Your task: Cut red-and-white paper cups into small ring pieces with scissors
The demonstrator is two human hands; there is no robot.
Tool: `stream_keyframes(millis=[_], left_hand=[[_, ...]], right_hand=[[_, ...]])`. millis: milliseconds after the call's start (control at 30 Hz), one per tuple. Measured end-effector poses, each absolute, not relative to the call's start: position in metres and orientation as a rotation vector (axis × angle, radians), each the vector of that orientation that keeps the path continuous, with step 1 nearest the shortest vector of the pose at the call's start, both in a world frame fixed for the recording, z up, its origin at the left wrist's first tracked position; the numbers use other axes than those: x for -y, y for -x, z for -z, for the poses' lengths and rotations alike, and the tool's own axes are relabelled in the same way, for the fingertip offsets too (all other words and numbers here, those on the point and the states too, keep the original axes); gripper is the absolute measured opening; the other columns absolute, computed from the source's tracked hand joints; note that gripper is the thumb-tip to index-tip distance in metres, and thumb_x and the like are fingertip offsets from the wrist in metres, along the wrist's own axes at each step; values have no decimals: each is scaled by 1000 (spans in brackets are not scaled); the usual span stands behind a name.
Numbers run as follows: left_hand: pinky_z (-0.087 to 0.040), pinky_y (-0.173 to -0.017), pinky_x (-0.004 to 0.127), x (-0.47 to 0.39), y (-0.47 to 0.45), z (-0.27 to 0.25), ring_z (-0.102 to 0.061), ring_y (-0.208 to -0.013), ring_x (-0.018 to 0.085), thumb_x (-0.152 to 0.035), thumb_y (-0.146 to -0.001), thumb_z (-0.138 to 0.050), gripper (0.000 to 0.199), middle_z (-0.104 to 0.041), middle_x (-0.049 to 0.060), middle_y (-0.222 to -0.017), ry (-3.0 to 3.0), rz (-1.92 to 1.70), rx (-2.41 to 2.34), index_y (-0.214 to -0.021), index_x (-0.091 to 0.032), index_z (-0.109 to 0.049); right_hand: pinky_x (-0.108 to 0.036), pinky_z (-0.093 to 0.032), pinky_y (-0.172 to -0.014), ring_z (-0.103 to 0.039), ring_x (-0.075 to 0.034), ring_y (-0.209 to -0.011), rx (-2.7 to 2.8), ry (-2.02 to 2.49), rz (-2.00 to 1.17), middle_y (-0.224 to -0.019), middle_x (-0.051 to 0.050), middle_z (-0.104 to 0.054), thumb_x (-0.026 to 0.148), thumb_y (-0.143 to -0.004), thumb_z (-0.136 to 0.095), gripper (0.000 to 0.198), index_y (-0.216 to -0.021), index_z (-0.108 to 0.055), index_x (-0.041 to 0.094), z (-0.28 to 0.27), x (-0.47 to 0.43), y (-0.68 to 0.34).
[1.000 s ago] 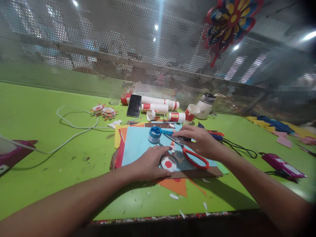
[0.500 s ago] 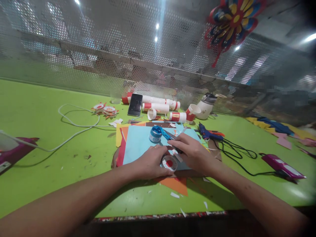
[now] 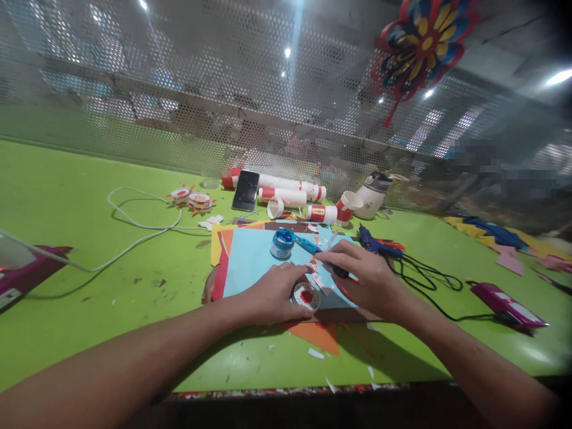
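My left hand [image 3: 277,295] rests on the blue sheet [image 3: 250,256], its thumb and fingers closed around a small round white piece [image 3: 307,297] with a red centre and a dotted rim. My right hand [image 3: 369,277] is just to the right of it, fingers curled on a black-handled tool [image 3: 340,271] whose kind I cannot make out. Cut white paper scraps [image 3: 322,286] lie between my hands. Beyond them stands an open jar of blue paint [image 3: 282,243], with a blue-smeared stick [image 3: 306,243] beside it.
Behind the sheets are a phone [image 3: 245,190], red-and-white paper tubes [image 3: 281,196], a paper cup [image 3: 348,207] and a white jug [image 3: 373,196]. To the right lie a blue glue gun [image 3: 378,244], its black cord and a purple device [image 3: 509,305]. A white cable [image 3: 147,228] loops at left.
My right hand has moved slightly right, away from the round piece, with the black-handled tool. My left hand keeps its hold in the same place.
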State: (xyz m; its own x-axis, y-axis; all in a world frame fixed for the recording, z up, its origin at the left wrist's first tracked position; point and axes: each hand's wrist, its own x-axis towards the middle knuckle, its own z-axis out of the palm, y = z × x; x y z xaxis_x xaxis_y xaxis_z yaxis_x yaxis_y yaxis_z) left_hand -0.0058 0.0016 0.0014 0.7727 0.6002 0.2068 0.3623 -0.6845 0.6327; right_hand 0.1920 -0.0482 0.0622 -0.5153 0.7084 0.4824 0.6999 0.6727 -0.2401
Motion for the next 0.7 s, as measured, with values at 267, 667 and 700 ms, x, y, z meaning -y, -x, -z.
stream_keyframes(millis=[267,667,700], left_hand=[[-41,-96,43,0,6,-1,-52,-115,32,-45,-66,-73,71,-57,13,-128,-2356,-513,-769,-127,-17,-51],[-40,-97,44,2,6,-5,-50,-115,30,-42,-67,-73,81,-53,12,-132,-2276,-457,-791,-137,-17,-41],[-39,-99,45,2,5,-7,-49,-116,30,-42,-66,-74,82,-53,12,-132,-2262,-442,-809,-137,-16,-41]], right_hand=[[-31,-51,-65,-61,-15,-65,1707,1161,-513,-70,0,-65,24,-84,-64,18,-102,-66,22,-67,50,-207],[-22,-43,-41,-47,-10,-47,1069,1121,-973,-55,3,-50,27,-71,-69,8,-72,-67,19,-42,45,-217],[-22,-44,-41,-47,-10,-46,1054,1126,-988,-56,3,-51,27,-71,-70,8,-71,-67,19,-40,46,-216]])
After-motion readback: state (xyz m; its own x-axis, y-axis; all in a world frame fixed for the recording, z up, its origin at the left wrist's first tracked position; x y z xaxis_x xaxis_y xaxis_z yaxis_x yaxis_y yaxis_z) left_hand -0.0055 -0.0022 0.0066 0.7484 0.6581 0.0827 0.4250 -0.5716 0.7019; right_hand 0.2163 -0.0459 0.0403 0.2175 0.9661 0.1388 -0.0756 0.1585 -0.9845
